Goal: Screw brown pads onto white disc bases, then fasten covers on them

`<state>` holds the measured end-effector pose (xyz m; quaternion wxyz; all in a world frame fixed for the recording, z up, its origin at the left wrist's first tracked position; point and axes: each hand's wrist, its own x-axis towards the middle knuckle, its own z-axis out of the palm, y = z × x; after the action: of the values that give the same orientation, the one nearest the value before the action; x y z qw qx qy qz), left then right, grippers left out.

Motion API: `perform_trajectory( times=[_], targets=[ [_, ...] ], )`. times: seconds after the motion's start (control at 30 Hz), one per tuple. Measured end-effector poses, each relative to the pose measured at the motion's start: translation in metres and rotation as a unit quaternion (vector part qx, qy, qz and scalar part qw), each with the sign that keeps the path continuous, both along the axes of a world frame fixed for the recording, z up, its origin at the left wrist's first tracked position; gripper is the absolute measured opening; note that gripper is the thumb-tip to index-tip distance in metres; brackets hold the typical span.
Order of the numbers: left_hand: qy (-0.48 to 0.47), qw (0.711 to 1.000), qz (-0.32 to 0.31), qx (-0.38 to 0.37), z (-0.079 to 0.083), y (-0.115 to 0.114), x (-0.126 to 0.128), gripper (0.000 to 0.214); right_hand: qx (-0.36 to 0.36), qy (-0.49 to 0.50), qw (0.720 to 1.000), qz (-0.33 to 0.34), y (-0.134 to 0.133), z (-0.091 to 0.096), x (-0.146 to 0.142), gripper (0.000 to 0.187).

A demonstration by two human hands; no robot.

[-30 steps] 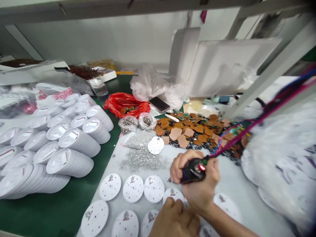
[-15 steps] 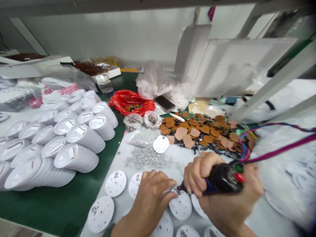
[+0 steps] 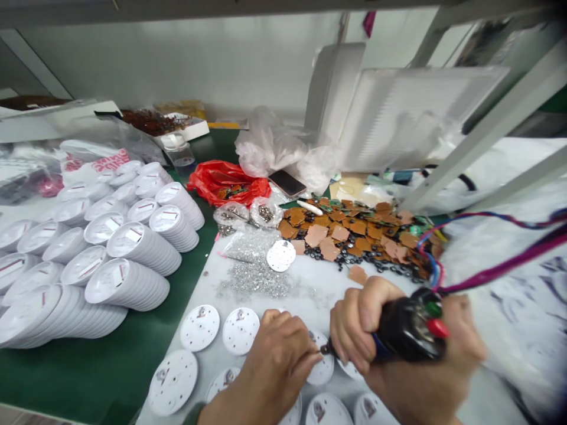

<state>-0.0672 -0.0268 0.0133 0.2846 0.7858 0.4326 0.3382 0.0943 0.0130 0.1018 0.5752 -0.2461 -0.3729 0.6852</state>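
My right hand (image 3: 411, 383) is wrapped round a black electric screwdriver (image 3: 410, 324), whose bit points left. At the bit's tip, the thumb and fingers of my left hand (image 3: 279, 360) are pinched together. Whatever is between them is too small or hidden to make out. Just under the tip lies a round white plate (image 3: 322, 370), partly covered by my hands. More white plates with small holes and a metal piece lie around it, among them one plate (image 3: 200, 327) at the left and another plate (image 3: 240, 332) beside it.
Loose small screws (image 3: 254, 277) are spread behind my hands, near a heap of brown boards (image 3: 354, 227). Stacked white cups (image 3: 142, 242) fill the left side. A red bag (image 3: 230, 183), a phone (image 3: 287, 183) and a clear plastic bag (image 3: 279, 147) lie farther back. Cables (image 3: 500, 265) run rightward from the screwdriver.
The fingertips of my left hand have closed together at the screwdriver's tip; before, thumb and finger were apart. The view has shifted slightly, so the bench things appear farther left.
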Motion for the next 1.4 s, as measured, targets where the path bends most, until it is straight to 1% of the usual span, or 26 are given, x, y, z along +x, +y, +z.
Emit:
perform_trajectory(
  times=[0.1, 0.2, 0.27, 0.37, 0.47, 0.6, 0.7, 0.8, 0.87, 0.93, 1.0, 1.1, 1.17, 1.23, 1.27, 1.33, 1.4],
  targets=[
    [-0.006, 1.0, -0.005, 0.012, 0.0, -0.003, 0.003, 0.017, -0.012, 0.006, 1.0, 0.01, -0.004, -0.005, 0.008, 0.063],
    [0.025, 0.998, 0.008, 0.055, -0.005, -0.005, 0.006, 0.021, -0.021, -0.004, 0.999, 0.028, -0.007, -0.011, 0.016, 0.065],
    [0.057, 0.992, 0.014, 0.107, -0.012, -0.005, 0.006, 0.018, -0.024, -0.015, 0.999, 0.036, -0.011, -0.017, 0.02, 0.065],
    [0.093, 0.975, 0.003, 0.204, -0.024, -0.005, 0.002, 0.015, -0.022, -0.024, 0.999, 0.043, -0.015, -0.03, 0.023, 0.063],
    [0.125, 0.958, -0.009, 0.258, -0.032, -0.006, -0.003, 0.019, -0.021, -0.019, 0.998, 0.048, -0.018, -0.045, 0.023, 0.062],
    [0.153, 0.948, -0.013, 0.277, -0.04, -0.008, -0.005, 0.016, -0.015, -0.023, 0.998, 0.06, -0.018, -0.058, 0.021, 0.063],
    [0.163, 0.945, -0.012, 0.283, -0.045, -0.01, -0.003, 0.014, -0.01, -0.032, 0.998, 0.055, -0.021, -0.059, 0.019, 0.065],
    [0.161, 0.945, -0.004, 0.286, -0.048, -0.012, -0.002, 0.015, 0.004, -0.077, 0.995, 0.064, -0.026, -0.057, 0.015, 0.064],
    [0.163, 0.945, -0.007, 0.284, -0.049, -0.011, -0.002, 0.02, 0.018, -0.109, 0.991, 0.077, -0.029, -0.057, 0.013, 0.065],
    [0.161, 0.944, -0.009, 0.287, -0.049, -0.01, -0.001, 0.023, 0.03, -0.119, 0.988, 0.088, -0.031, -0.06, 0.012, 0.067],
    [0.155, 0.944, -0.008, 0.291, -0.047, -0.009, 0.0, 0.022, 0.026, -0.131, 0.987, 0.085, -0.032, -0.063, 0.015, 0.067],
    [0.148, 0.945, 0.002, 0.293, -0.043, -0.009, 0.0, 0.018, 0.017, -0.138, 0.989, 0.055, -0.032, -0.059, 0.024, 0.063],
    [0.153, 0.951, -0.012, 0.269, -0.039, -0.007, -0.003, 0.015, 0.033, -0.114, 0.992, 0.048, -0.028, -0.048, 0.03, 0.063],
    [0.175, 0.958, -0.033, 0.223, -0.034, -0.004, -0.011, 0.017, 0.044, -0.091, 0.994, 0.042, -0.021, -0.033, 0.033, 0.065],
    [0.194, 0.96, -0.037, 0.2, -0.032, -0.002, -0.016, 0.021, 0.044, -0.083, 0.995, 0.029, -0.017, -0.025, 0.033, 0.064],
    [0.237, 0.957, -0.023, 0.166, -0.029, 0.001, -0.029, 0.031, 0.038, -0.066, 0.997, -0.013, -0.008, -0.014, 0.026, 0.064],
    [0.253, 0.954, -0.001, 0.161, -0.03, 0.002, -0.042, 0.033, 0.042, -0.045, 0.997, -0.043, 0.003, -0.01, 0.015, 0.064]
  ],
)
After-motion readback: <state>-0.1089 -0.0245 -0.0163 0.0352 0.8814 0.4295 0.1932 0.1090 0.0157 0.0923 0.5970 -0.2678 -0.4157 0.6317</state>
